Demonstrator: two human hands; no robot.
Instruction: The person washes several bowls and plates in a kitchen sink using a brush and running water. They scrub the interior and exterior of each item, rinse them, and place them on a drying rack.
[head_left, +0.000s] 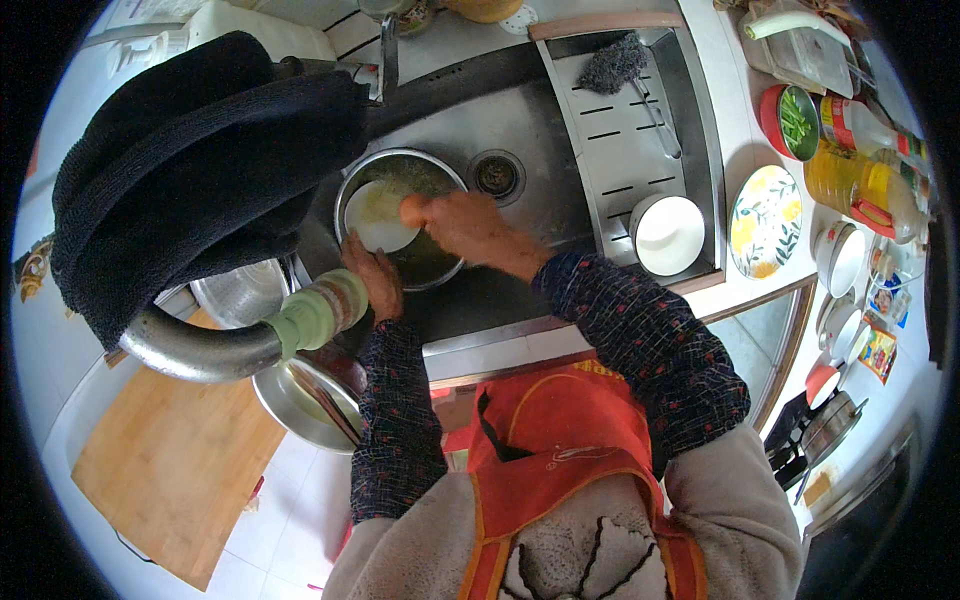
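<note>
A round metal basin (459, 171) stands in the sink, with murky liquid inside. Within it a white bowl or dish (373, 223) is tilted, and my left hand (377, 281) grips its near edge. My right hand (469, 229) is closed around an orange-handled brush (412, 211). Pale, blurred bristles meet the inside of the white dish. The lower part of the dish is hidden by the liquid and my fingers.
Left of the basin, a black towel (180, 172) hangs over a curved metal pipe (202, 349). A slotted drainer (600, 161) holds a scrubber (615, 64) and a white bowl (669, 236). An oval plate (766, 221) lies on the right counter; a wooden board (172, 465) is lower left.
</note>
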